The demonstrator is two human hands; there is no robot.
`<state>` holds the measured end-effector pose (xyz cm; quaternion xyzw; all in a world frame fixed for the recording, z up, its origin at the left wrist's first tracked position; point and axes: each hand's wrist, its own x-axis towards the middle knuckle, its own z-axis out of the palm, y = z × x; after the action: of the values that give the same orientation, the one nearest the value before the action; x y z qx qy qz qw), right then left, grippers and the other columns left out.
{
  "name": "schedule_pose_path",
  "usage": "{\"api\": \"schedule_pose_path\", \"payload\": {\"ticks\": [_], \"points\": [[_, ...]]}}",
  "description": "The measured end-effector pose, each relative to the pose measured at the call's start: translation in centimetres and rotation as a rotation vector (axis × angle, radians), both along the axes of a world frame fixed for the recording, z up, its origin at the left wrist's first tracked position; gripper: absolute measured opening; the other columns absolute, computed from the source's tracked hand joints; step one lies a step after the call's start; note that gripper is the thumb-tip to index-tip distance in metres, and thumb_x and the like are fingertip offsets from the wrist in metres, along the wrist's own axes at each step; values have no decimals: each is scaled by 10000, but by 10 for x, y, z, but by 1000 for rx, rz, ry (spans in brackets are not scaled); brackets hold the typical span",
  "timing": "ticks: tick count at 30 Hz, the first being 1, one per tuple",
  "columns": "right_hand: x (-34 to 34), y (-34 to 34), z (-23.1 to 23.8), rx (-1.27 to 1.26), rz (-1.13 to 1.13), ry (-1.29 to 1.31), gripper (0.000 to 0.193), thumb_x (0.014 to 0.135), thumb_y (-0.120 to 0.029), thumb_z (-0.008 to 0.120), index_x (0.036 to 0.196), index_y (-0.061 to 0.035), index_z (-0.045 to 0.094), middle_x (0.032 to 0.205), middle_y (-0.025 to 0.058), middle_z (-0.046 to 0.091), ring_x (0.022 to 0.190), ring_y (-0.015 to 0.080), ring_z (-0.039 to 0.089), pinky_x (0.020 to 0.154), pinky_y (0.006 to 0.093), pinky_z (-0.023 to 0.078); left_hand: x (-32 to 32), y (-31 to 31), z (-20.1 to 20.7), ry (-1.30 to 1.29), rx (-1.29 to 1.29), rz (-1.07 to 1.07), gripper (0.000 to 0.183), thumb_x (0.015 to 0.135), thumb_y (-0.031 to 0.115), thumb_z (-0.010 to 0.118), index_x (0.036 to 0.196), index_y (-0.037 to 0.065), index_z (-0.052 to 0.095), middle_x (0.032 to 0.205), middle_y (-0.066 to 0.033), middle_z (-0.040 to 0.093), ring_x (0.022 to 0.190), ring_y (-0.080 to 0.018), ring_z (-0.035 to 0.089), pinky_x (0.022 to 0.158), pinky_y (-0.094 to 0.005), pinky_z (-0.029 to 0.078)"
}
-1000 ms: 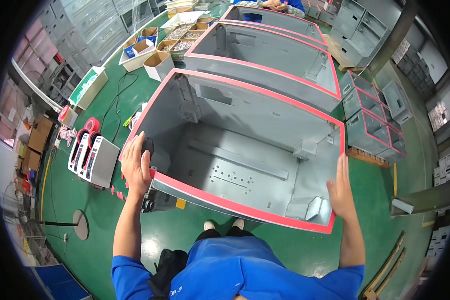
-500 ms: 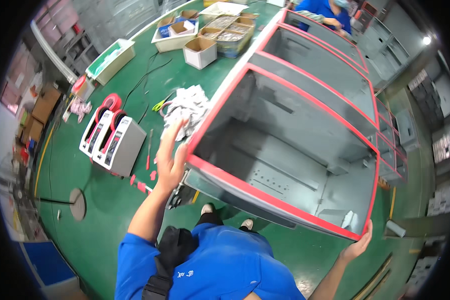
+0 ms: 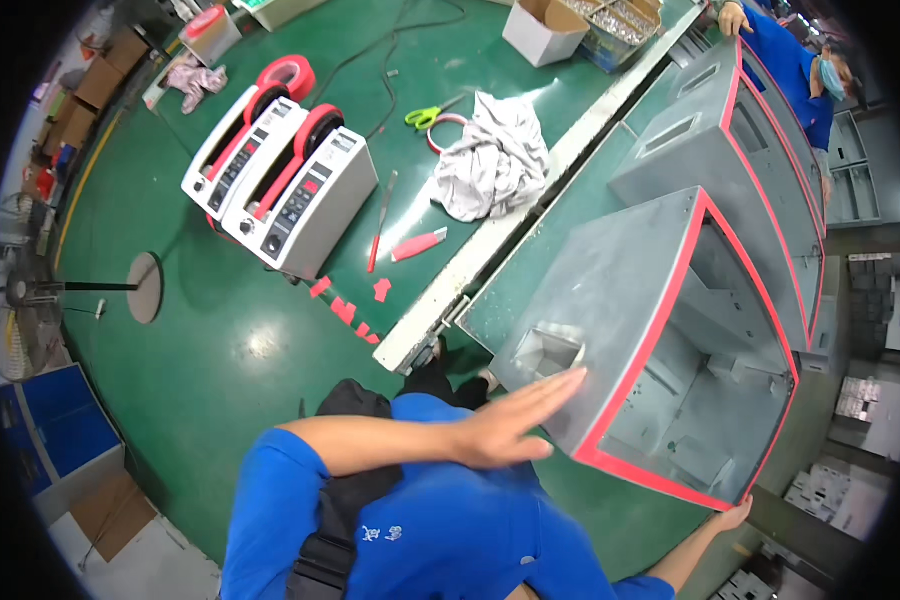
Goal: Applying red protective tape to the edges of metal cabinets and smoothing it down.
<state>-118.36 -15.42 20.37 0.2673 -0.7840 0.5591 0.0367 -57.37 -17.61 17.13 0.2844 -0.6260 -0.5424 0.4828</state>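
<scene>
Right grip (image 3: 734,515) against grey box (image 3: 632,310)

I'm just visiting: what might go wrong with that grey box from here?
The grey box might slip or swing: the left hand is flat, not wrapped round an edge, and the right hand is low at one corner.
It could also bump the neighbouring box, which stands close by, perhaps scuffing its own red rim.
A co-worker's hand is at the far end of that row, so a hard bump might jolt it.
</scene>
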Motion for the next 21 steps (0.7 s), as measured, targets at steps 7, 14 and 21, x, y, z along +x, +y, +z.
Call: {"api": "schedule_pose_path", "payload": {"ticks": [7,14,21], "points": [[-43,16,8,447,-5,168,369,854,-217,390,1063,41,551,1031,110,573,931,203,541,823,319,423,115,-71,-154,-868,-81,819,382,705,143,627,1065,61,531,1046,-131,518,969,-296,480,814,-383,391],[-46,18,4,382,97,97,276,822,-207,478,924,11,613,894,61,598,767,183,575,711,305,472,151,-83,-198,-1081,27,800,402,670,130,661,1041,71,520,929,-112,482,862,-274,474,719,-367,399],[-33,13,7,118,101,-230,281,816,-196,475,914,24,620,910,65,596,798,184,575,719,301,465,124,-73,-173,-687,144,645,263,819,128,507,1065,35,514,957,-180,503,937,-325,481,841,-368,403]]}}
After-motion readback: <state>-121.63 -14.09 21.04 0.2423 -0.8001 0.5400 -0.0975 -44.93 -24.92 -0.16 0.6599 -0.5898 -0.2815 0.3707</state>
